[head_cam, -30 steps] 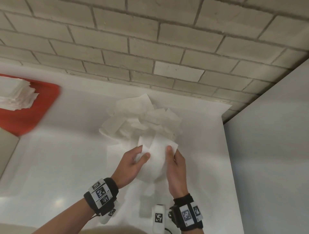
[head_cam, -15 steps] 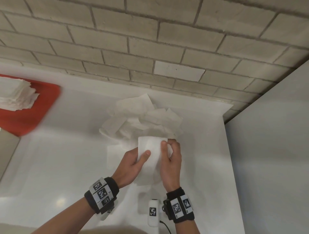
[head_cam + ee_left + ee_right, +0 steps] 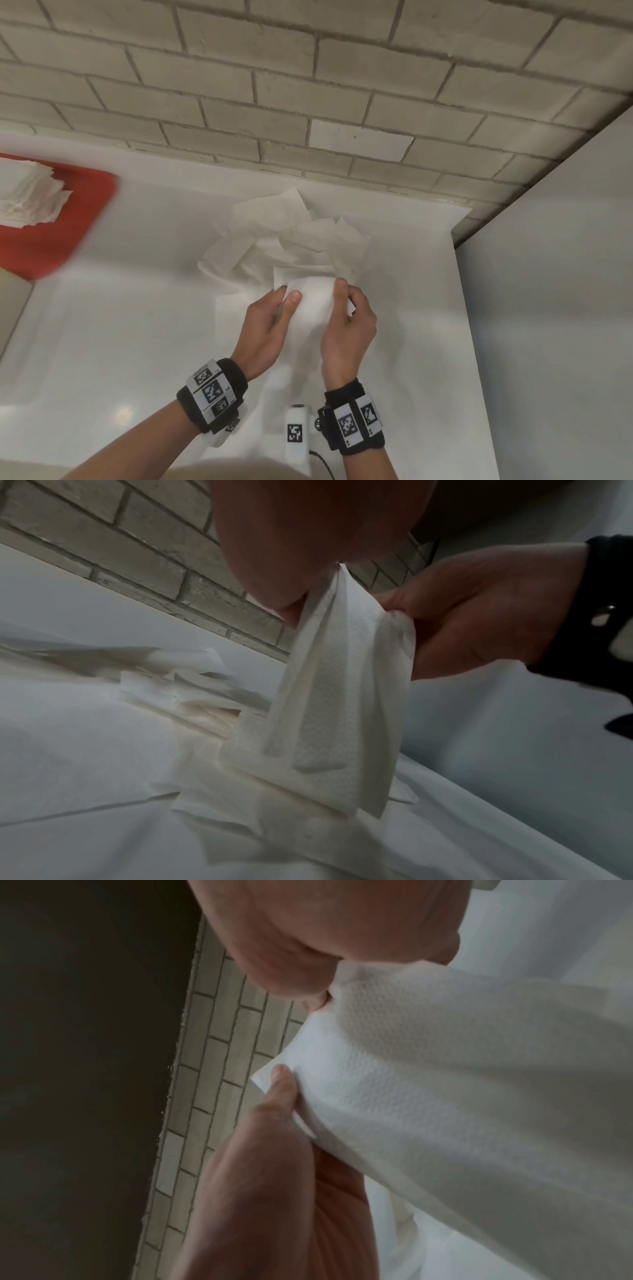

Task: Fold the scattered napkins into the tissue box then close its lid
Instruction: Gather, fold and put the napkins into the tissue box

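Both hands hold one white napkin (image 3: 313, 303) upright above the white counter, just in front of a loose pile of scattered napkins (image 3: 284, 236). My left hand (image 3: 287, 301) pinches the napkin's left top corner, thumb on the near face. The right hand (image 3: 344, 294) pinches its right top edge with curled fingers. In the left wrist view the napkin (image 3: 339, 710) hangs doubled, its lower end touching sheets on the counter, with the right hand (image 3: 479, 615) gripping it. The right wrist view shows the napkin (image 3: 445, 1096) and the left hand (image 3: 267, 1177) on its corner.
A red container (image 3: 68, 233) with a stack of folded napkins (image 3: 27, 195) sits at the far left. A brick wall (image 3: 308, 85) runs along the back. A grey panel (image 3: 548, 308) closes the right side. A beige surface (image 3: 10, 301) shows at the left edge.
The two hands have come closer together and moved slightly away from me toward the pile. The napkin between them has been doubled over and is narrower.
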Demonstrator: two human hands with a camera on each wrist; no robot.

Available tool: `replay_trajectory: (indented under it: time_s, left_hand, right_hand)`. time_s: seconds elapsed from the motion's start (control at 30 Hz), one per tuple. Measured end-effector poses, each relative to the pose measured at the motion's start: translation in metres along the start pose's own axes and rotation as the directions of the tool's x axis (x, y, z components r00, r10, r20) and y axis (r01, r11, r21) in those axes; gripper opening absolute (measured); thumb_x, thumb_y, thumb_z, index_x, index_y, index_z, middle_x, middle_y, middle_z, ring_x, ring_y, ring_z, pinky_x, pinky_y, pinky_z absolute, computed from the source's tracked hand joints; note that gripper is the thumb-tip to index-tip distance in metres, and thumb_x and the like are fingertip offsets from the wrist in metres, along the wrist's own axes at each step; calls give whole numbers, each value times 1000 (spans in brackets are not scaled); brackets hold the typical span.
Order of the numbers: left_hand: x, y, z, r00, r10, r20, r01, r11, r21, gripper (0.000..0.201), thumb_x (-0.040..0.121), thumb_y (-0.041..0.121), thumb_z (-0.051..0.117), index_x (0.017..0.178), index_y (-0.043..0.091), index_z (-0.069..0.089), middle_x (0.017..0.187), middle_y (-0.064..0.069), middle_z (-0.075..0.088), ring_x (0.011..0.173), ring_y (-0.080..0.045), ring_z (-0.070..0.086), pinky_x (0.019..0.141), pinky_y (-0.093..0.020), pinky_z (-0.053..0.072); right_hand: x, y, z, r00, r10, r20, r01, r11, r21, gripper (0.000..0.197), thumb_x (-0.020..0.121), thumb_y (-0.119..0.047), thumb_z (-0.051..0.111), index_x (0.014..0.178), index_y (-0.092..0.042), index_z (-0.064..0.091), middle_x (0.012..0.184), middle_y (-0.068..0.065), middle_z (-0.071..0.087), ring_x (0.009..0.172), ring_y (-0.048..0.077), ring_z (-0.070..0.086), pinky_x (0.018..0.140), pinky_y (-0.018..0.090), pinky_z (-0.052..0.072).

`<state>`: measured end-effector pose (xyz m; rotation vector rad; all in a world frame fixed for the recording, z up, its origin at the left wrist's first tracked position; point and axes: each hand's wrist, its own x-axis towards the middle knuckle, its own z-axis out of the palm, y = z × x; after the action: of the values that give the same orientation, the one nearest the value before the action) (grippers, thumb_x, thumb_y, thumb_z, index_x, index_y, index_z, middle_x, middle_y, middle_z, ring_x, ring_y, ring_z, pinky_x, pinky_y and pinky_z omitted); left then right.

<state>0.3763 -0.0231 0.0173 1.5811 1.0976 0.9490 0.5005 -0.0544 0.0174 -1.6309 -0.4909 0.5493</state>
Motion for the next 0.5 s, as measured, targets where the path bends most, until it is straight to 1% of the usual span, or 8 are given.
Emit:
replay_trajectory:
  time_s: [0.07,0.13,0.2,0.27,0.3,0.37,0.43,0.5]
  left_hand:
    - [1,-2,-1,999,2,-33,-2,1000,10,45,114,35,49,75,16,38,66,11,33,62,-8,31,59,-33,31]
    - [3,-2,-4,996,-10,-86,12,1000,23,34,114,37,48,83,26,51,63,8,38,57,-10,35,57,-34,34]
    - [6,-1,-10,990,-18,-139,25,999,46,17,114,34,48,125,38,60,67,-8,53,52,-14,44,56,-33,42]
    - [8,-5,-13,981,12,-193,-5,999,38,39,113,30,49,147,47,41,94,-23,63,48,-11,42,56,-27,42]
    - [9,-6,-15,978,17,-207,-13,1000,24,38,113,31,48,144,52,39,103,-24,64,49,-11,42,57,-30,44]
    - [9,-7,-18,986,-26,-163,27,1000,3,26,112,32,42,129,50,50,94,-23,64,58,-21,52,64,-43,47]
    - [6,-10,-19,995,-78,-58,74,995,-71,30,111,27,39,120,31,67,98,-6,74,84,-24,67,82,-45,52]
    - [3,-7,-19,996,-83,9,84,981,-174,38,111,37,39,119,17,71,110,-7,77,100,-29,72,90,-49,53]
  right_hand:
    - [2,-5,-2,999,-22,24,22,1000,16,12,104,-35,71,101,-25,78,96,-13,77,95,6,69,76,14,47]
    - [3,-10,-11,995,-80,53,80,997,-3,7,99,-30,79,105,-28,76,95,-13,75,97,8,69,77,13,47]
    - [2,-14,-27,975,-176,136,179,984,-13,7,96,-20,82,99,-24,76,93,-8,76,95,15,71,80,16,47]
    - [-2,-21,-40,933,-238,268,241,970,24,7,96,-14,80,95,-19,78,93,-4,77,95,20,73,84,21,51]
    - [-3,-25,-43,913,-253,320,252,967,46,6,96,-13,80,94,-19,78,93,-4,78,95,21,74,85,23,53]
    - [-3,-33,-41,888,-278,366,277,959,55,7,96,-13,80,94,-20,79,94,-4,78,95,21,74,86,25,54]
    - [4,-35,-32,891,-283,355,291,956,33,7,96,-14,81,94,-21,80,94,-7,78,95,19,74,85,24,53]
    - [12,-35,-20,908,-265,324,282,959,-6,6,97,-16,81,95,-22,80,94,-12,78,95,16,74,83,21,51]
